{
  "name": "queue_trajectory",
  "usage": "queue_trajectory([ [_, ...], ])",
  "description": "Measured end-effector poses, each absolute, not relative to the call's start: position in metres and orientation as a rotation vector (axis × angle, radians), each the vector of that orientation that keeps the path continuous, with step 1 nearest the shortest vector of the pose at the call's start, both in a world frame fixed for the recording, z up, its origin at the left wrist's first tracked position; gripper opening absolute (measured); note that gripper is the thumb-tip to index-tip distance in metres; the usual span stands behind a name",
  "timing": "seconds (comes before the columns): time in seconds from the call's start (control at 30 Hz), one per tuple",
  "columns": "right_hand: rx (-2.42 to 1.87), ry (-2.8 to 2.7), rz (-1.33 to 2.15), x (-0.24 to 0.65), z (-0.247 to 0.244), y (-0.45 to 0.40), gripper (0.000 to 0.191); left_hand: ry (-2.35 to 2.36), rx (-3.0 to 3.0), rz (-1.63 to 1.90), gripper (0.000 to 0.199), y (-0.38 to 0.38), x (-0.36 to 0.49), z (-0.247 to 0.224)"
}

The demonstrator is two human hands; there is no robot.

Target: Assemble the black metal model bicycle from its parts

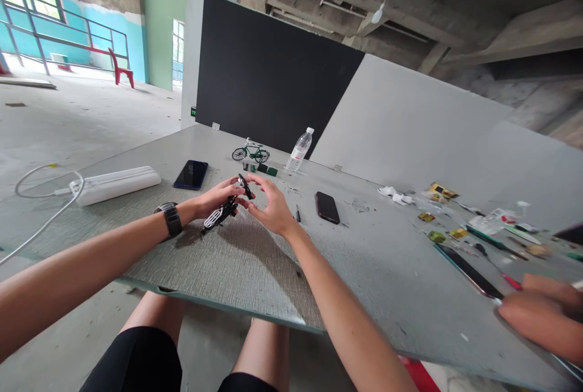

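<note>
A: Left side first. What do we log?
B: A white oblong case point(119, 185) with a cable point(40, 194) at its left end, lying on the grey surface point(364, 270). Next to it, a dark phone point(191, 174), flat.
A: And our left hand point(214, 197)?
B: Banded at the wrist, fingers closed on a black-and-silver model piece point(214, 217). The piece slants between our hands, near the front of the surface; whether its lower end touches down, we cannot tell.
A: Beyond it?
B: A green model bicycle point(251, 152), upright, with small dark-green parts point(268, 170) just in front.
A: Our right hand point(272, 206)?
B: Fingers narrowed around the piece's upper end. We cannot tell whether they grip it or only touch it.
A: Further right?
B: A clear bottle point(299, 150), tilted in our view; a second phone point(327, 207); crumpled white tissue point(395, 195); then scattered small items beside another person's hands point(532, 319), blurred.
</note>
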State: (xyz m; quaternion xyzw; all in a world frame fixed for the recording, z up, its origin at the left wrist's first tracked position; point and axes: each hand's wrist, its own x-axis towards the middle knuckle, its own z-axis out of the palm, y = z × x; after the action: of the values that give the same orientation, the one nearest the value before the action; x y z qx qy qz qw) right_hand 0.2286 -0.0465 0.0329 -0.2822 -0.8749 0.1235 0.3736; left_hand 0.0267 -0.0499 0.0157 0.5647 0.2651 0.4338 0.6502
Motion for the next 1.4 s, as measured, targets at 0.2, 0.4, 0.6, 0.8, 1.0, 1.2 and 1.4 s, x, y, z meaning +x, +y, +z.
queue_trajectory([
  [0.2,-0.744,-2.084,0.524,0.222,0.035,-0.054,0.033,0.638,1.299,1.051,0.045,-0.052,0.033,0.017],
  [0.4,-0.718,-1.98,0.645,0.215,0.032,-0.056,0.031,0.561,1.379,1.048,0.047,-0.05,0.036,0.015],
  [0.6,-0.757,-1.917,0.716,0.215,0.032,-0.055,0.03,0.519,1.417,1.048,0.052,-0.046,0.034,0.01],
  [0.8,-0.757,-1.894,0.755,0.215,0.033,-0.054,0.027,0.482,1.477,1.017,0.053,-0.049,0.034,0.015],
  [1.0,-0.793,-1.98,0.576,0.218,0.039,-0.06,0.042,0.544,1.488,0.971,0.063,-0.049,0.034,0.014],
  [1.2,-0.672,-2.088,0.381,0.219,0.042,-0.061,0.029,0.643,1.496,0.913,0.051,-0.055,0.033,0.02],
  [1.4,-0.661,-2.081,0.381,0.219,0.039,-0.057,0.022,0.661,1.481,0.88,0.055,-0.055,0.031,0.018],
])
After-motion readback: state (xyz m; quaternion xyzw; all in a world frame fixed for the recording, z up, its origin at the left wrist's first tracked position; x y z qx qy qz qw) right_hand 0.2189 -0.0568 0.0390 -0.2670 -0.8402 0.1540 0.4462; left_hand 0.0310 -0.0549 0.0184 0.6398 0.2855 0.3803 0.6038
